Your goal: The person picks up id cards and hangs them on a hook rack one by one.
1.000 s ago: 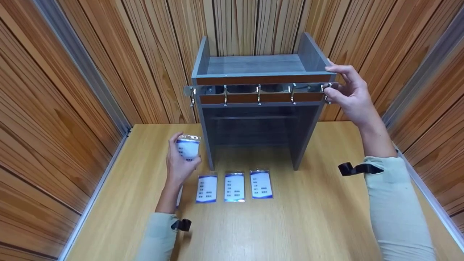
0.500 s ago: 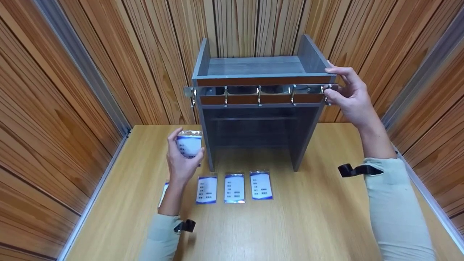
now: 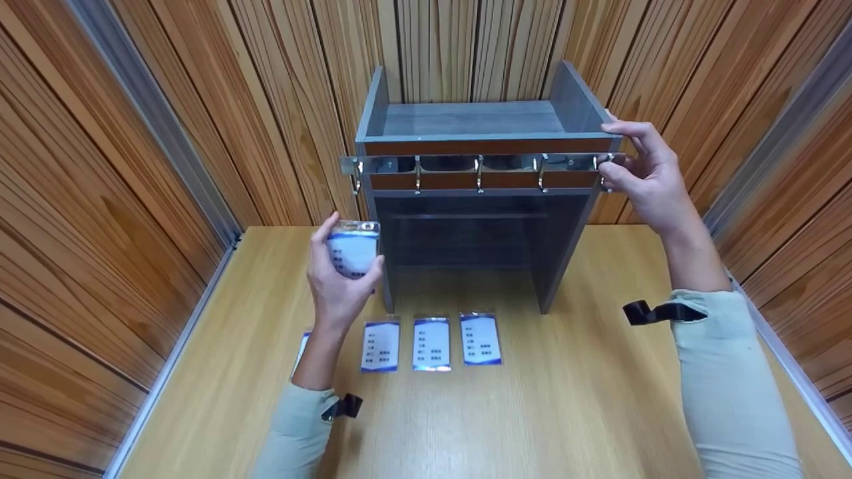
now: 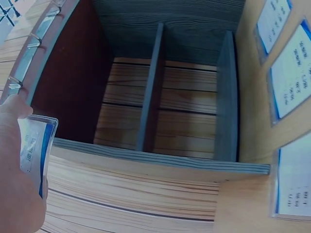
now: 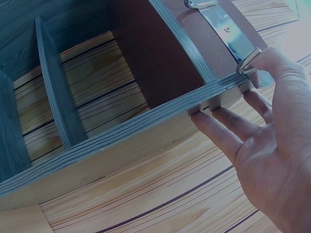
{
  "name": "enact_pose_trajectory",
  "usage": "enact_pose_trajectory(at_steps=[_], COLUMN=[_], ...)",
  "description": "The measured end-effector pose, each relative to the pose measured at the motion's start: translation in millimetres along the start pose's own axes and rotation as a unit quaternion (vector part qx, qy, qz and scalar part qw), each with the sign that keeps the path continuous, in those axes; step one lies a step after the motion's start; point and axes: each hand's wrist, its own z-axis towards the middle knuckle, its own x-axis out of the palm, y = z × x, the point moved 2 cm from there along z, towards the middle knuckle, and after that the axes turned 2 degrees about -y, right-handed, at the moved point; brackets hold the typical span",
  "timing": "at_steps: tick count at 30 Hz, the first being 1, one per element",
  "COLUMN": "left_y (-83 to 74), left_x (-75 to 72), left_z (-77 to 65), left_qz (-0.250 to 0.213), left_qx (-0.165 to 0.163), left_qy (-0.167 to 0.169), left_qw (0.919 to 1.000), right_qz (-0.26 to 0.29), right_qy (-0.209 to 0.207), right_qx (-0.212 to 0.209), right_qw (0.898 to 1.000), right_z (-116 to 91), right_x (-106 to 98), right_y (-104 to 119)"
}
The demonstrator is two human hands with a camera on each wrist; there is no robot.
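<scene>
My left hand point(image 3: 339, 289) holds a badge card in a clear plastic sleeve point(image 3: 354, 251), white with blue bands, upright between thumb and fingers. It is just left of the grey wooden rack point(image 3: 472, 120), below the left end of the metal hook rail point(image 3: 447, 163). In the left wrist view the card's sleeve point(image 4: 35, 145) shows beside the rack's side panel. My right hand point(image 3: 647, 169) grips the rack's upper right corner. In the right wrist view its fingertips press the side panel's outer face, with the thumb at the end hook point(image 5: 250, 60).
Three similar badge cards lie in a row before the rack: left point(image 3: 380, 346), middle point(image 3: 431, 344) and right point(image 3: 480, 339). Another card point(image 3: 301, 349) is partly hidden behind my left forearm. Wood-panelled walls point(image 3: 286, 113) stand close around the table point(image 3: 532, 399).
My left hand has lifted the badge card up and slightly right, toward the hook rail's left end. A card behind the left forearm shows on its other side. The right hand keeps its hold.
</scene>
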Motion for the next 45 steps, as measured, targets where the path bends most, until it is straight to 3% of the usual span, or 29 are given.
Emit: enact_pose_trajectory(at_steps=[20,35,45], left_y=[-29.9,-29.3,-25.9], left_x=[3.0,3.1,2.4], left_z=[28.8,37.7,37.9], left_qz=[-0.041,-0.051,-0.019], left_qx=[0.039,0.048,0.053], left_qy=[-0.02,-0.03,-0.037], left_qw=[0.9982,0.9971,0.9978], right_qz=[0.005,-0.007,-0.011], right_qy=[-0.007,-0.002,-0.009], right_qx=[0.001,0.005,0.01], right_qw=[1.0,1.0,1.0], right_z=[0.7,0.0,0.3], right_x=[-0.2,3.7,4.5], right_y=[0.6,-0.9,-1.9])
